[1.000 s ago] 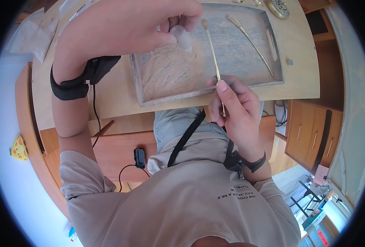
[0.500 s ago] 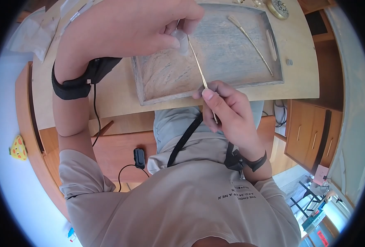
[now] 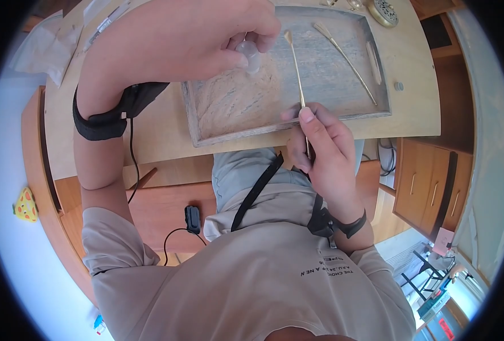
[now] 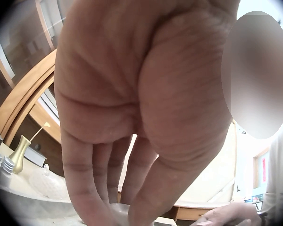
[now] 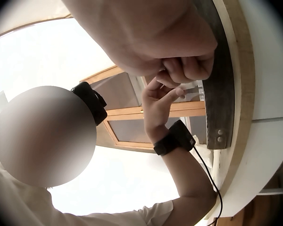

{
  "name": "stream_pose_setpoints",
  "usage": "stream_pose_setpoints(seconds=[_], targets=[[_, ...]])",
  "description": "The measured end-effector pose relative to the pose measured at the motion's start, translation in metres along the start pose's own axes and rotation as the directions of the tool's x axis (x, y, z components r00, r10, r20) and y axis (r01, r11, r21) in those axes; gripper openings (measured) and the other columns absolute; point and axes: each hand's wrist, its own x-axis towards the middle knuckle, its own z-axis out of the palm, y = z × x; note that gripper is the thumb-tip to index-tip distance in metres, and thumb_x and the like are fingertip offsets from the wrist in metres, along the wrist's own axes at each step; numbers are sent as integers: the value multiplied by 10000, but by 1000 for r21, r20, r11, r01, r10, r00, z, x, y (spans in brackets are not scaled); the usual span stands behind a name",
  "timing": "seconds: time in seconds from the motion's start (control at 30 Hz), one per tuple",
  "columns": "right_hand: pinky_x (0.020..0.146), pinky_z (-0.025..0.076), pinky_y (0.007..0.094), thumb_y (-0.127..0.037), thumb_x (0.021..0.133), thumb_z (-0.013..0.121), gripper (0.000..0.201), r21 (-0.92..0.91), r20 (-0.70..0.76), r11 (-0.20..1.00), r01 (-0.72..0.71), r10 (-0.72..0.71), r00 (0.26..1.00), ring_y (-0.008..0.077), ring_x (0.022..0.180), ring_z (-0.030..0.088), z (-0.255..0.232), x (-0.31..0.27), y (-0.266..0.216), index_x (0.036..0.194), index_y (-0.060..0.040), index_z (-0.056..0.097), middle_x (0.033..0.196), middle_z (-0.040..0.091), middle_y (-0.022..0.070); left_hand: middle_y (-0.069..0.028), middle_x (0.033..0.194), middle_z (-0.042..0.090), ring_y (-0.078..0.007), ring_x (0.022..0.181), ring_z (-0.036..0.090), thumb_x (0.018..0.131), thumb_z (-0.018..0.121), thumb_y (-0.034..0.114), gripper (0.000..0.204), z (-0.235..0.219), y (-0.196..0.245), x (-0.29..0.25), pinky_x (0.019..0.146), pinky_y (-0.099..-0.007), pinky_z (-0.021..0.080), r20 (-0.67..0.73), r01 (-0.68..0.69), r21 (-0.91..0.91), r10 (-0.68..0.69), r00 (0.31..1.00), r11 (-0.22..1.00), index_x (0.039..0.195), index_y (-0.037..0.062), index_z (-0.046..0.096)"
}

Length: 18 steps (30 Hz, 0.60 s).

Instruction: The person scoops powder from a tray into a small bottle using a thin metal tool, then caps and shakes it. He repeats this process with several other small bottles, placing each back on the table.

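Observation:
In the head view my left hand [image 3: 206, 42] pinches a small translucent vial [image 3: 250, 57] between thumb and fingers, over the left half of a wooden tray [image 3: 229, 136]. Fine tan powder [image 3: 235, 99] covers that part of the tray. My right hand [image 3: 329, 142] grips a thin gold scoop [image 3: 297, 77] by its lower shaft, at the tray's near edge. The scoop's flared tip points away from me, to the right of the vial. In the left wrist view, the fingers hide most of the vial [image 4: 120, 208].
Inside the tray lie a gold brush [image 3: 346, 59] and a pale stick [image 3: 374, 61]. A round gold openwork lid [image 3: 384, 12] and a small grey cap [image 3: 399, 86] rest on the table to the right. A gold vase [image 4: 20, 155] stands at the back. A plastic bag [image 3: 50, 51] lies left.
The scoop's tip went left to the vial half a second ago. It has since swung back right with my right hand. My left hand has stayed nearly still.

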Motion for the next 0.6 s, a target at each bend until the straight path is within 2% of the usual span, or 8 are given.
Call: stream_pose_setpoints(seconds=[0.1, 0.2, 0.3, 0.4, 0.5, 0.6], targets=[[470, 309, 232, -221, 1104, 438, 309, -130, 158, 985, -109, 129, 979, 57, 476, 368, -2, -2, -3, 1082, 33, 614, 565, 459, -20, -100, 894, 591, -282, 766, 610, 745, 727, -25, 239, -1, -1, 0, 655, -360, 486, 37, 14, -8, -14, 999, 1000, 935, -6, 584], [473, 310, 229, -221, 1103, 440, 310, -75, 35, 997, 15, -13, 999, 57, 479, 376, 0, 2, 0, 1078, 33, 617, 566, 457, -23, -98, 898, 588, -278, 765, 606, 748, 718, -30, 237, 0, -1, -1, 649, -358, 483, 6, 4, -2, -4, 1000, 1000, 938, -4, 580], [474, 312, 226, -227, 1104, 433, 323, -176, 144, 979, -101, 127, 981, 58, 479, 382, -2, -1, -3, 1091, 33, 623, 567, 454, -26, -99, 898, 589, -279, 768, 605, 752, 709, -35, 231, -1, -1, -1, 650, -357, 483, 25, 12, -17, -12, 1000, 1000, 939, -3, 577], [475, 313, 225, -233, 1102, 440, 326, -56, 19, 998, -18, 19, 1000, 58, 479, 387, 0, 1, 0, 1088, 36, 624, 569, 450, -28, -100, 899, 589, -275, 766, 606, 763, 693, -42, 220, -2, -1, -1, 653, -357, 484, 11, -7, -12, 7, 1000, 1000, 942, -7, 571], [472, 313, 228, -239, 1101, 440, 337, -112, 41, 992, -63, 68, 997, 59, 477, 387, 0, -1, -2, 1075, 39, 628, 572, 456, -25, -124, 783, 567, -338, 773, 589, 828, 692, 38, 151, -10, -1, 4, 700, -409, 491, 109, 47, 12, -48, 993, 999, 890, -2, 560], [470, 314, 229, -255, 1101, 447, 350, -212, 105, 975, -63, 87, 991, 57, 476, 389, -4, 0, -3, 1060, 39, 633, 570, 461, -26, -131, 750, 543, -354, 773, 569, 843, 688, 54, 152, -17, 8, 7, 701, -426, 477, 173, 138, 35, -142, 975, 990, 877, -1, 550]])
